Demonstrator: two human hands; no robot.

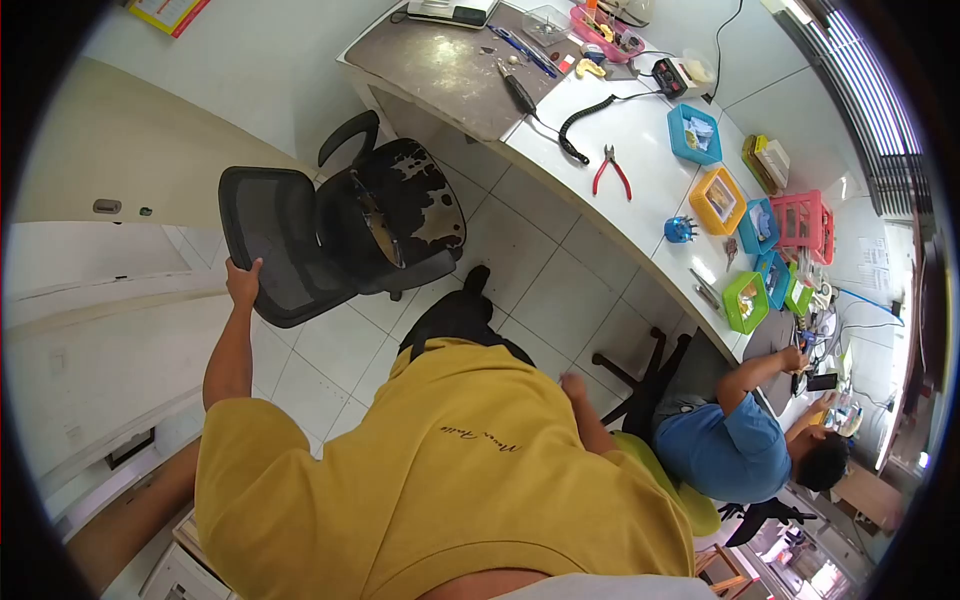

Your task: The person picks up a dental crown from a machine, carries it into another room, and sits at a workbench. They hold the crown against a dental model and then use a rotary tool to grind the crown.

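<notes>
My left hand (243,282) is closed on the edge of the backrest of a black office chair (270,245), with the thumb on the near side. The chair's seat (415,205) has badly peeled, flaking upholstery, and its armrests stick out on both sides. Beside my body, over the tiled floor, hangs my right hand (573,386). It touches no object that I can see, and its fingers are too small and foreshortened to read.
A long workbench (600,205) curves along the right, bearing red-handled pliers (612,172), a rotary handpiece (517,88) and several coloured baskets (718,200). A co-worker in a blue shirt (725,450) sits at its far end. A wheeled chair base (640,375) stands on the tiles (520,240).
</notes>
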